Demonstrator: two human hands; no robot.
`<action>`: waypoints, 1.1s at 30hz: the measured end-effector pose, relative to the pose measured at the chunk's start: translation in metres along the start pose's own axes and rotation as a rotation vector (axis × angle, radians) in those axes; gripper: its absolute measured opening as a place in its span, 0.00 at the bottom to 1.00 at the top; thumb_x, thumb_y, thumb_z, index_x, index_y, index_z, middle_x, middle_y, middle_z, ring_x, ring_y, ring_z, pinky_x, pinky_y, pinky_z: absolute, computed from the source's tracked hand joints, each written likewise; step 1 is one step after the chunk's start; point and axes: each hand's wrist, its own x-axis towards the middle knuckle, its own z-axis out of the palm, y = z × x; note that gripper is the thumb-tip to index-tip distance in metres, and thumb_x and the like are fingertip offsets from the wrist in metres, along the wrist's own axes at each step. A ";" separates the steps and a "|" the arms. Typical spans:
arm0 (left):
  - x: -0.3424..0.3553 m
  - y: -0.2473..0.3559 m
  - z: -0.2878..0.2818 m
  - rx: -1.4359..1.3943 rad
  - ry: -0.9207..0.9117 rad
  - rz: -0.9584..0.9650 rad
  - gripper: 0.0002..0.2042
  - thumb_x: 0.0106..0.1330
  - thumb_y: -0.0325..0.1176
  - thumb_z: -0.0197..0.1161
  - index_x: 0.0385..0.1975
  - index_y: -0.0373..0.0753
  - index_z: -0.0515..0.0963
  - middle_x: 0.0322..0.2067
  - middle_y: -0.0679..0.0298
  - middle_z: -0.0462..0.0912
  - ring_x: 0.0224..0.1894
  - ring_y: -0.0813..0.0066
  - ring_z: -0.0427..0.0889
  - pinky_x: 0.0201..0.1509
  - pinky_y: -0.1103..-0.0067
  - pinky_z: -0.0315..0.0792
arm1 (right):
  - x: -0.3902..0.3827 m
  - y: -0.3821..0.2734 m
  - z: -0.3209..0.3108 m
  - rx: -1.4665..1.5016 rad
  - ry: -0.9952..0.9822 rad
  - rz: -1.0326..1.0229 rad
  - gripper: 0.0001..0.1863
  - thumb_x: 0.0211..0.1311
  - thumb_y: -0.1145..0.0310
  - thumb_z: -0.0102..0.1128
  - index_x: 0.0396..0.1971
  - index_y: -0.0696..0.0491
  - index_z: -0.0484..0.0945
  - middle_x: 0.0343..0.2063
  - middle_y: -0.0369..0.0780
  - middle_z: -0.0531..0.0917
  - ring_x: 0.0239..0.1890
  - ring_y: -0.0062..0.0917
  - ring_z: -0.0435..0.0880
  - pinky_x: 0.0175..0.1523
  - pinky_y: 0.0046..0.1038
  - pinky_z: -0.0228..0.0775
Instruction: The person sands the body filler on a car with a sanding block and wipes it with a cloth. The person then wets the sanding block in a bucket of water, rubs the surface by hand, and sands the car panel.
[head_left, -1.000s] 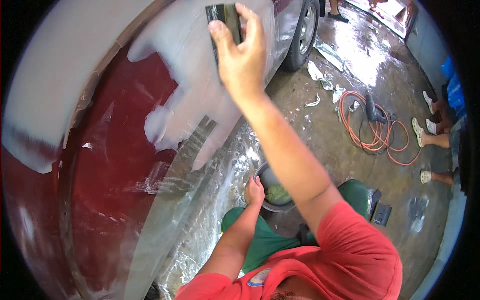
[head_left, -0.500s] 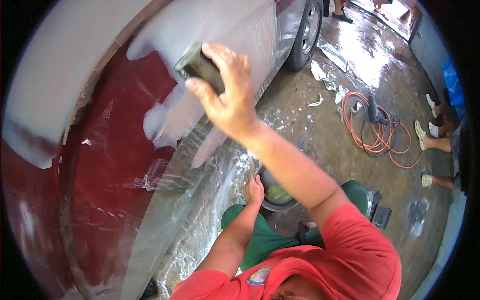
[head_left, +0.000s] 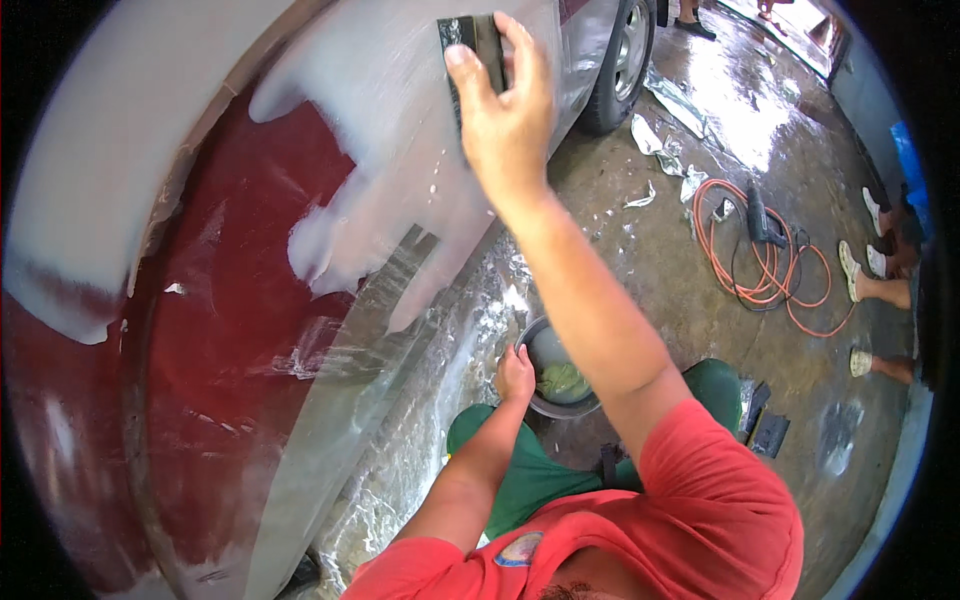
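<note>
My right hand is closed around a dark, flat-faced sanding block, held at the car's side panel. Whether its face touches the panel cannot be made out. The car panel is wet, with pale grey smoothed patches over maroon paint; a few whitish drops sit just below the block. Low between my knees, my left hand grips the near-left rim of a dark round basin. Cloudy water and a greenish cloth-like lump lie inside it.
On the wet floor to the right lie a coiled orange cord and a dark power tool. Crumpled pale scraps lie near the car's wheel. Other people's feet in light clogs stand by the right wall.
My right hand has carried the sanding block up and to the right along the panel, and the block has turned more upright. My left hand stays on the basin rim.
</note>
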 end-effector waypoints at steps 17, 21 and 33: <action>0.006 -0.014 0.004 0.002 0.050 0.013 0.20 0.74 0.50 0.47 0.48 0.40 0.76 0.40 0.45 0.84 0.42 0.42 0.83 0.43 0.51 0.75 | -0.030 -0.026 0.018 0.114 -0.079 -0.372 0.28 0.52 0.66 0.74 0.51 0.58 0.73 0.47 0.45 0.80 0.47 0.40 0.79 0.54 0.38 0.63; 0.003 -0.001 0.003 0.009 0.025 -0.001 0.19 0.74 0.49 0.47 0.47 0.40 0.76 0.38 0.45 0.84 0.42 0.41 0.83 0.43 0.51 0.75 | -0.009 -0.029 0.016 0.073 -0.096 -0.398 0.26 0.53 0.67 0.72 0.51 0.58 0.74 0.46 0.45 0.82 0.46 0.38 0.79 0.54 0.36 0.62; 0.001 -0.004 -0.002 0.012 0.049 0.001 0.21 0.75 0.50 0.46 0.49 0.37 0.75 0.42 0.44 0.83 0.45 0.42 0.82 0.47 0.52 0.75 | -0.030 -0.028 0.008 0.071 -0.170 -0.487 0.26 0.55 0.64 0.71 0.54 0.56 0.77 0.48 0.43 0.81 0.47 0.35 0.77 0.54 0.37 0.61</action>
